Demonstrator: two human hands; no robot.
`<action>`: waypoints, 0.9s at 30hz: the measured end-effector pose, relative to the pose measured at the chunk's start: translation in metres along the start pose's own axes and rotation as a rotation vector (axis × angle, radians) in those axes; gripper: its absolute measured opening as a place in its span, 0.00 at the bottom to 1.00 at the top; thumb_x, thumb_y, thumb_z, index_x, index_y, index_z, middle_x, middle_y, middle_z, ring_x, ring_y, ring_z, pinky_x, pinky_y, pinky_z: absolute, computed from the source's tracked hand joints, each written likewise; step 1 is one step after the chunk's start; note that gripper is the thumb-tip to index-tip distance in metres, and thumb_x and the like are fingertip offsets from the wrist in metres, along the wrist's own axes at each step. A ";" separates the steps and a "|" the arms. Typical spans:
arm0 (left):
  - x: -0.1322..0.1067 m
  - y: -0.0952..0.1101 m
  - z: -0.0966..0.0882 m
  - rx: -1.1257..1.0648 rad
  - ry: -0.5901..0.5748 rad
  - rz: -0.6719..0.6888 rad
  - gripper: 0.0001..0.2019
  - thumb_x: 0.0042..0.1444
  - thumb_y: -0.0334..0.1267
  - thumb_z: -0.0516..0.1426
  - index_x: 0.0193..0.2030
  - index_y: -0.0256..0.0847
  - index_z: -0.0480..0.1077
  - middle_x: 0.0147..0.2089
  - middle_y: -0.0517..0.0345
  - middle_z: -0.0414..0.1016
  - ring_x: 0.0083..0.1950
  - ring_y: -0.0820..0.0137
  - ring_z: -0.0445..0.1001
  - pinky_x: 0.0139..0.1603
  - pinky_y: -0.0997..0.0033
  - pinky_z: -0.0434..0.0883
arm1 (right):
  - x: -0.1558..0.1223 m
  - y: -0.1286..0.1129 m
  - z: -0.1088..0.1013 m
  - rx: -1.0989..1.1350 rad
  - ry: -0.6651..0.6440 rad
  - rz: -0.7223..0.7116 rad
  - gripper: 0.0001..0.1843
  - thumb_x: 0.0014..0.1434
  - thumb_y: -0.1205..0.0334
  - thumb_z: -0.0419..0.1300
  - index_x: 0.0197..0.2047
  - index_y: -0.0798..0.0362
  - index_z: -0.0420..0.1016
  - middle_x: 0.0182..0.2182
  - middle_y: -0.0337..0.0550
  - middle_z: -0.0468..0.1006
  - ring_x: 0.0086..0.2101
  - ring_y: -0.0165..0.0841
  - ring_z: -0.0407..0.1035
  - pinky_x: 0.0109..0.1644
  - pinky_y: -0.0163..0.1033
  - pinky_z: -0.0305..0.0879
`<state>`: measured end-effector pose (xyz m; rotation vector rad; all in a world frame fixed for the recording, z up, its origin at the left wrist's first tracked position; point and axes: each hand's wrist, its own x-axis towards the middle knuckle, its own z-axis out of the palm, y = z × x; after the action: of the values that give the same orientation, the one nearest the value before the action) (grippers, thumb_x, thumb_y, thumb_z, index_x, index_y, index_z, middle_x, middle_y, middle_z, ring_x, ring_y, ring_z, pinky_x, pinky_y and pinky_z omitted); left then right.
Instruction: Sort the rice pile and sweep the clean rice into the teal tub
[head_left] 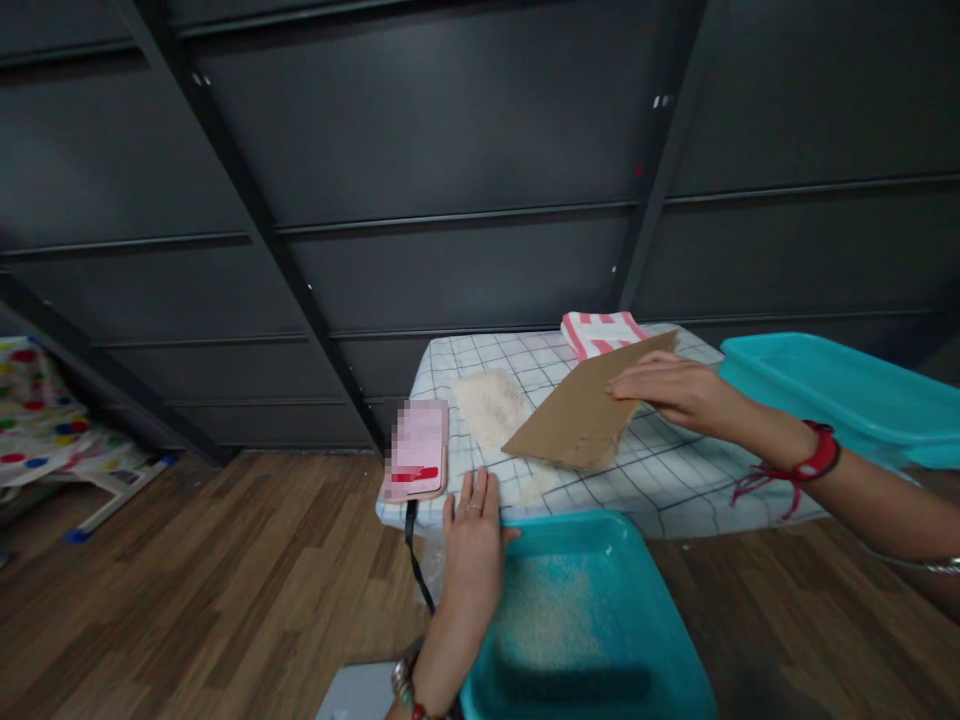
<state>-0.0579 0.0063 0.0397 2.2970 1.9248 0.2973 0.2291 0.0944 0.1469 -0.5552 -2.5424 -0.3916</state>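
At far left, a white cloth with coloured dots [37, 420] hangs above a pale metal leg, on a wood-plank floor [225, 560] of mixed browns. A dark wall of flat panels [450, 130] crossed by straight ribs runs behind everything. Before it stands a table under a white cloth with a dark grid [469, 350], slightly creased.

On its left edge lies a smooth, pink, round-cornered phone [420, 445], its image partly pixelated; a black cord [417, 565] drops below. The left hand [474, 545], wearing 1 ring, rests flat at the table's near edge, fingers straight and close together, thumb out by a basin rim, gripping nothing. Beyond the fingertips sits a low, grainy white mound [491, 405], with a thin scatter nearer the edge.

The turquoise basin [656, 610], glossy and rectangular with rounded corners, stands against that edge, more pale grains across its floor. Above the cloth, right of the mound, slants a stiff brown cardboard sheet [574, 415] with a frayed lower edge; the right hand [664, 385] pinches its right side. Behind lies a folded pink-and-white striped cloth [600, 332]. At far right is a 2nd turquoise basin [832, 375].
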 end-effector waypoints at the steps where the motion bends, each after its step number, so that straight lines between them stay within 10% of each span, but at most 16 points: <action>1: 0.000 0.001 -0.001 0.024 -0.012 0.004 0.27 0.54 0.27 0.54 0.62 0.34 0.59 0.65 0.39 0.56 0.67 0.55 0.54 0.62 0.47 0.58 | -0.001 0.000 0.000 -0.029 -0.020 0.035 0.23 0.58 0.75 0.45 0.48 0.45 0.72 0.41 0.37 0.80 0.43 0.32 0.73 0.49 0.44 0.65; 17: 0.000 0.007 -0.003 0.000 -0.096 -0.034 0.37 0.51 0.19 0.49 0.68 0.41 0.45 0.70 0.48 0.44 0.69 0.61 0.47 0.64 0.44 0.52 | -0.004 -0.014 0.005 -0.461 -0.013 0.395 0.17 0.62 0.65 0.46 0.40 0.57 0.75 0.32 0.50 0.80 0.31 0.40 0.74 0.36 0.44 0.68; 27: -0.003 0.011 -0.008 -0.030 -0.059 -0.058 0.37 0.49 0.22 0.50 0.68 0.37 0.45 0.67 0.41 0.51 0.68 0.56 0.49 0.63 0.42 0.53 | 0.033 -0.047 0.042 -0.324 -0.460 0.653 0.19 0.61 0.67 0.50 0.54 0.61 0.69 0.42 0.58 0.77 0.38 0.45 0.74 0.38 0.46 0.68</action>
<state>-0.0500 0.0016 0.0496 2.2015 1.9415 0.2479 0.1639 0.0789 0.1217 -1.7010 -2.5163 -0.4685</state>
